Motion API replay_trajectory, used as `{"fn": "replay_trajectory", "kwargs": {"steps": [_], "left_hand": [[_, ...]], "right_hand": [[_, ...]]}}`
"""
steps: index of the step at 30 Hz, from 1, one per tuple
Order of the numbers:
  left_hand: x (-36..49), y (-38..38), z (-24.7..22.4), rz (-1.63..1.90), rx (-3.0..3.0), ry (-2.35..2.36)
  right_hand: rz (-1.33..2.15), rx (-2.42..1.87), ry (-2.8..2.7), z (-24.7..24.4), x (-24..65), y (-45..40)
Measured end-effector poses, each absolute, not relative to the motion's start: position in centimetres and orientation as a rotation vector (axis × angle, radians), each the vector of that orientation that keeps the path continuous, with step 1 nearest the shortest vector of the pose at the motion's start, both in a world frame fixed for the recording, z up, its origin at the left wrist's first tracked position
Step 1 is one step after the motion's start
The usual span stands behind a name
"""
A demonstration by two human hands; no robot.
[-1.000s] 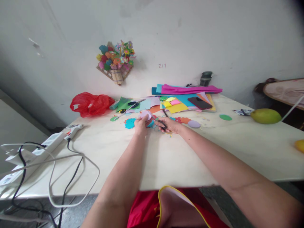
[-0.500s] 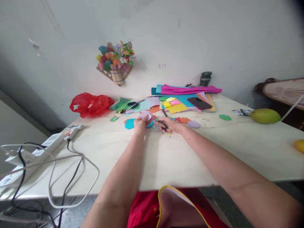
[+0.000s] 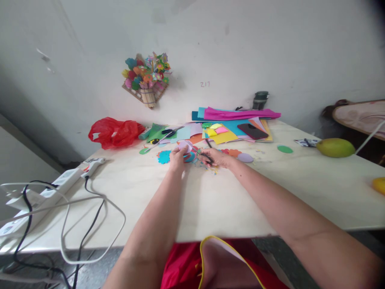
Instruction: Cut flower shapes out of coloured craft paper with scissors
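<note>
My left hand [image 3: 178, 156] pinches a piece of lilac paper [image 3: 184, 145]. My right hand [image 3: 217, 157] is wrapped round the dark handles of a pair of scissors [image 3: 207, 157], whose blades point left and reach the paper's edge. Beneath and around both hands lie small coloured paper scraps [image 3: 214, 171]. To the left rests a blue scalloped paper shape [image 3: 164, 157]. On the right are an orange scalloped shape [image 3: 234, 152] and a lilac paper oval [image 3: 245, 157]. Part of the cut-outs is hidden behind my fingers.
Coloured sheets [image 3: 224, 137], a phone [image 3: 252, 131] and a second pair of scissors [image 3: 172, 131] lie behind my hands. A red plastic bag [image 3: 116, 132] sits at the back left. Cables and a power strip [image 3: 67, 180] take the left side; a green mango [image 3: 336, 147] lies right.
The scissors and my right hand have shifted very slightly at the lilac paper. My left hand keeps its hold, and the things on the table stay where they were.
</note>
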State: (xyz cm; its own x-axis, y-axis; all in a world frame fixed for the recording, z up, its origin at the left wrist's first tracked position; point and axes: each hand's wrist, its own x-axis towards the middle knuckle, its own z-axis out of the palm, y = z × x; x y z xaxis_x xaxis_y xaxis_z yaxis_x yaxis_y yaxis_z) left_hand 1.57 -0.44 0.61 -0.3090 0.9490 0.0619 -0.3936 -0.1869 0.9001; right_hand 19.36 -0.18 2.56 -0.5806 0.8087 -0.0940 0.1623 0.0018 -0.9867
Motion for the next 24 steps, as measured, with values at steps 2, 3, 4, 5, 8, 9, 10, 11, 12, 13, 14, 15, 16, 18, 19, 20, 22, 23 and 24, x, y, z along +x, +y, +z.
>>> {"fn": "replay_trajectory", "kwargs": {"steps": [2,3,4,5,8,9,10,11,12,13,14,15,16,18,19,20,22,23,24], "left_hand": [[1.5,-0.4,0.6,1.696,0.830,1.012],[1.5,-0.3,0.5,1.701,0.839,1.008],[1.5,-0.2,0.4,1.705,0.850,1.005],[1.5,-0.1,0.3,1.708,0.862,1.003],[1.5,0.2,0.1,1.724,0.885,0.999],[1.5,0.3,0.1,1.734,0.887,0.992],[1.5,0.3,0.1,1.746,0.888,0.981],[1.6,0.4,0.0,1.758,0.888,0.965],[1.6,0.4,0.0,1.768,0.887,0.950],[1.6,0.5,0.0,1.774,0.885,0.939],[1.6,0.5,0.0,1.779,0.884,0.932],[1.6,0.5,0.0,1.782,0.882,0.928],[1.6,0.5,0.0,1.784,0.882,0.925],[1.6,0.6,0.0,1.785,0.884,0.920],[1.6,0.6,-0.1,1.785,0.888,0.918],[1.6,0.6,-0.1,1.784,0.892,0.918],[1.6,0.6,-0.1,1.781,0.894,0.925],[1.6,0.5,-0.1,1.779,0.892,0.929],[1.6,0.5,0.0,1.777,0.887,0.929]], "right_hand": [[1.627,-0.998,-1.768,2.5,19.4,0.0],[1.630,-0.996,-1.768,2.5,19.3,0.1],[1.630,-0.995,-1.767,2.4,19.3,0.1],[1.627,-0.996,-1.766,2.4,19.3,0.1],[1.617,-0.992,-1.767,2.5,19.2,-0.1],[1.617,-0.981,-1.771,2.6,19.2,-0.1],[1.614,-0.967,-1.775,2.6,19.2,-0.2],[1.611,-0.955,-1.779,2.7,19.2,-0.2],[1.612,-0.947,-1.782,2.7,19.2,-0.2],[1.617,-0.943,-1.783,2.7,19.3,-0.2],[1.626,-0.939,-1.783,2.7,19.2,-0.2],[1.637,-0.931,-1.782,2.7,19.2,-0.1],[1.646,-0.919,-1.780,2.6,19.2,0.0],[1.655,-0.886,-1.780,2.5,19.2,0.1],[1.654,-0.871,-1.782,2.4,19.2,0.2],[1.654,-0.862,-1.785,2.4,19.2,0.2],[1.654,-0.853,-1.790,2.3,19.3,0.2],[1.655,-0.854,-1.793,2.3,19.3,0.2],[1.655,-0.856,-1.794,2.4,19.3,0.2]]}}
